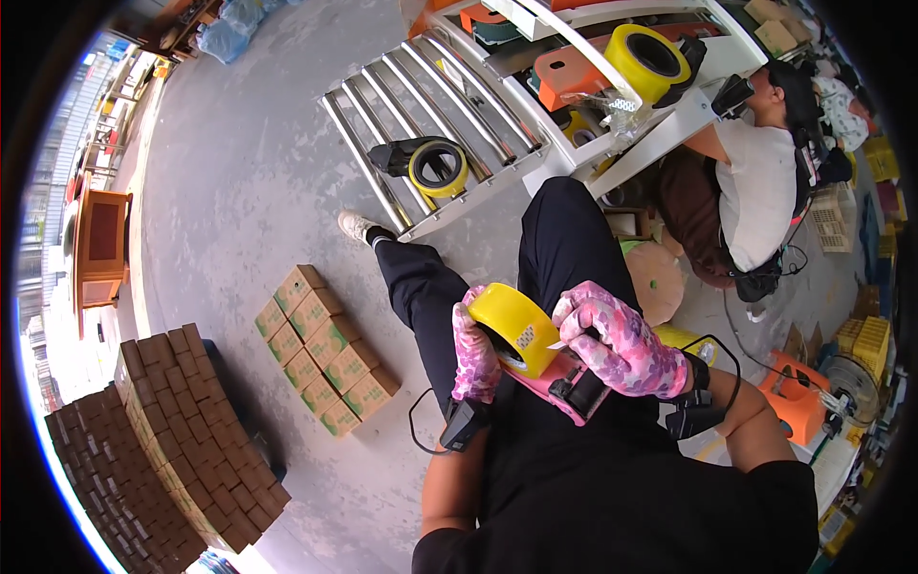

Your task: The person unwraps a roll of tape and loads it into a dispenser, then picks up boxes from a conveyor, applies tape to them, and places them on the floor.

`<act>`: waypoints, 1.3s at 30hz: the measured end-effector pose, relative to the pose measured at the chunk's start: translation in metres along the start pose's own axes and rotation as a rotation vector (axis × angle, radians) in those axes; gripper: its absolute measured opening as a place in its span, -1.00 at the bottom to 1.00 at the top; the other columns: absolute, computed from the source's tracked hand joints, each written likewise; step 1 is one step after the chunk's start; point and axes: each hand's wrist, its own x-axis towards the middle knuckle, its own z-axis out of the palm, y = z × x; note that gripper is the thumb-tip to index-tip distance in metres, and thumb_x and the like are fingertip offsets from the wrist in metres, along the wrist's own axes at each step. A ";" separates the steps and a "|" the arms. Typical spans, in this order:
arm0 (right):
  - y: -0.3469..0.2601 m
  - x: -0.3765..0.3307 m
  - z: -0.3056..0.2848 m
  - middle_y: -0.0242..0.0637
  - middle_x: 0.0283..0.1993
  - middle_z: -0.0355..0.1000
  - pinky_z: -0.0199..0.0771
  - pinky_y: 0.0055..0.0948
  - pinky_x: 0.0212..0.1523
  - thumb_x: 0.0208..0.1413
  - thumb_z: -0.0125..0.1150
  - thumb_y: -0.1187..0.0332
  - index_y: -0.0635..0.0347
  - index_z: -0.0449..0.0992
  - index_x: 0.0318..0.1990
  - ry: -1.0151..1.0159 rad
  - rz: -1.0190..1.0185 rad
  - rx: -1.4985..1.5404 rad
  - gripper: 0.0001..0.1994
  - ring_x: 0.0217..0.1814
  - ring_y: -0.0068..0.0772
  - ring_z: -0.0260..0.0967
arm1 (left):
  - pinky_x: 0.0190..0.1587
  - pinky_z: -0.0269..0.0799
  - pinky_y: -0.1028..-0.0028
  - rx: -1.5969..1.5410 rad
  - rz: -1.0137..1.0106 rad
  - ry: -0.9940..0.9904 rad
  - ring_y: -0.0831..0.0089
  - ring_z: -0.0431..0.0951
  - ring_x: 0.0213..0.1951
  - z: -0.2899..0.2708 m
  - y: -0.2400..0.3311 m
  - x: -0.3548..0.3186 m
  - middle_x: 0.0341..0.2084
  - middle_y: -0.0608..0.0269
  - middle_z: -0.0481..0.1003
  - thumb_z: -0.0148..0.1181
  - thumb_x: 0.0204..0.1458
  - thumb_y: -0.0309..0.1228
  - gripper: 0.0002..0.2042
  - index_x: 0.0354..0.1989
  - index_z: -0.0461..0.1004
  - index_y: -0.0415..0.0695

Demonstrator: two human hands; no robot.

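Note:
My left hand (475, 356), in a pink camouflage-patterned glove, is closed around the left side of a yellow roll of packing tape (510, 321) above my lap. A pink tape dispenser (581, 409) with a dark roller sits under the roll, and I cannot tell whether the roll is seated on it. My right hand (623, 352), gloved the same way, pinches a small pale end of the tape at the roll's right side. Its fingertips are pressed together just above the dispenser's roller.
Ahead is a roller conveyor (478, 197) with a black tape dispenser carrying a yellow roll (417, 182). It joins a white machine holding another tape roll (620, 59). A person (762, 187) sits at the right. Cartons (330, 359) and stacked brown boxes (196, 421) stand left.

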 end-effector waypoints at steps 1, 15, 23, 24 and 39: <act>-0.001 0.000 0.000 -0.10 -0.22 0.37 0.40 -0.28 -0.10 0.07 0.06 0.63 0.30 0.33 -0.21 -0.001 0.001 0.002 -0.86 -0.20 -0.08 0.39 | -0.02 0.40 0.38 -0.056 0.032 -0.024 0.43 0.51 -0.18 -0.002 -0.008 -0.001 -0.25 0.26 0.50 -0.12 0.18 0.15 -0.47 -0.10 0.38 -0.13; 0.001 -0.005 0.006 -0.12 -0.33 0.37 0.42 -0.24 -0.26 0.07 0.09 0.58 0.27 0.31 -0.28 0.047 0.099 -0.192 -0.90 -0.29 -0.03 0.41 | 0.02 0.36 0.39 -0.019 0.113 0.098 0.41 0.49 -0.14 0.001 -0.020 -0.002 -0.23 0.23 0.50 -0.11 0.23 0.06 -0.53 -0.10 0.38 -0.17; -0.007 -0.010 0.009 -0.13 -0.33 0.35 0.41 -0.26 -0.28 0.08 0.04 0.57 0.27 0.31 -0.27 0.028 0.079 -0.216 -0.92 -0.31 -0.03 0.39 | 0.00 0.39 0.35 0.061 0.025 0.153 0.36 0.51 -0.14 -0.018 -0.048 0.001 -0.19 0.26 0.51 -0.19 0.12 0.27 -0.36 -0.01 0.39 -0.10; -0.007 -0.012 0.009 -0.12 -0.32 0.35 0.41 -0.26 -0.28 0.08 0.03 0.58 0.27 0.31 -0.26 0.034 0.088 -0.190 -0.92 -0.31 -0.03 0.39 | 0.00 0.39 0.35 0.058 0.027 0.157 0.36 0.51 -0.14 -0.021 -0.051 0.001 -0.19 0.26 0.51 -0.19 0.12 0.27 -0.36 -0.01 0.39 -0.10; -0.008 -0.031 0.009 -0.22 -0.31 0.35 0.35 0.08 0.08 0.12 -0.05 0.52 0.16 0.31 -0.25 0.048 -0.199 -0.248 -0.93 -0.34 -0.26 0.39 | 0.03 0.44 0.30 -0.159 -0.191 -0.262 0.32 0.53 -0.08 -0.024 -0.051 -0.023 -0.11 0.21 0.49 0.18 0.13 -0.28 -0.59 0.11 0.31 -0.16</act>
